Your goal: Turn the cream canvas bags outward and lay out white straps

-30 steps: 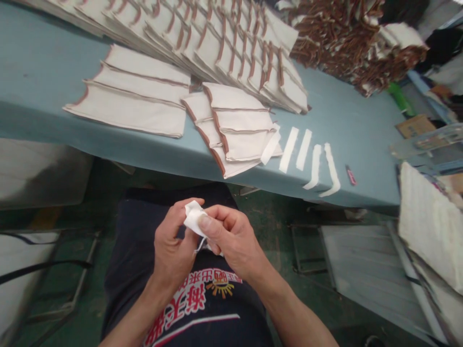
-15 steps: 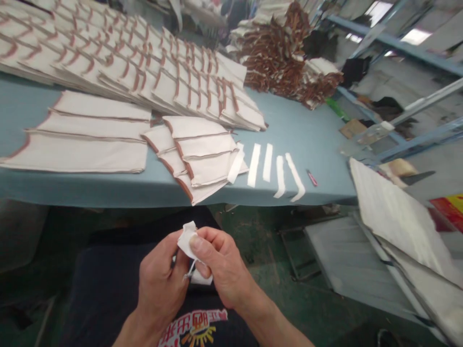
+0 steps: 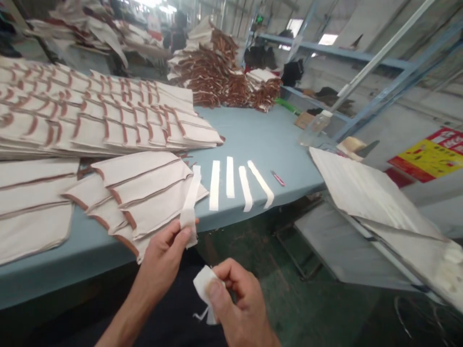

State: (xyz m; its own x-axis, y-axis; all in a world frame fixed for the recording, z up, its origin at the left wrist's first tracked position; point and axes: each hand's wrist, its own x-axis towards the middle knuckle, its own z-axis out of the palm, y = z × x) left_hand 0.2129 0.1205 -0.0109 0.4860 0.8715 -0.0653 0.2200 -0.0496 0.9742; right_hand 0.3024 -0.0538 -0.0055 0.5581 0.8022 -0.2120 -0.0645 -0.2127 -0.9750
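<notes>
My left hand [image 3: 162, 260] is at the table edge, closed in a pinch on a white fabric strip [image 3: 188, 224]. Its upper end meets another white strip [image 3: 192, 185] lying against the cream panels; I cannot tell whether they are joined. Lower and to the right, my right hand [image 3: 237, 301] pinches a folded white fabric piece [image 3: 204, 280] with a loose thread hanging from it. Cream panels with brown edging [image 3: 152, 193] overlap beside my left hand. Several more white strips [image 3: 214, 185] lie in a row on the table.
A blue-covered table [image 3: 246, 130] carries rows of brown-edged panels [image 3: 119, 123] and a tall brown and cream stack [image 3: 217, 72]. A small pink tool [image 3: 278, 178] lies right of the strips. A clear bottle [image 3: 318, 126] and a pale board [image 3: 372, 193] stand at the right.
My hands were together over white fabric and are now apart. The left has reached forward to the table edge; the right stays low with its white piece. The view has swung right and up.
</notes>
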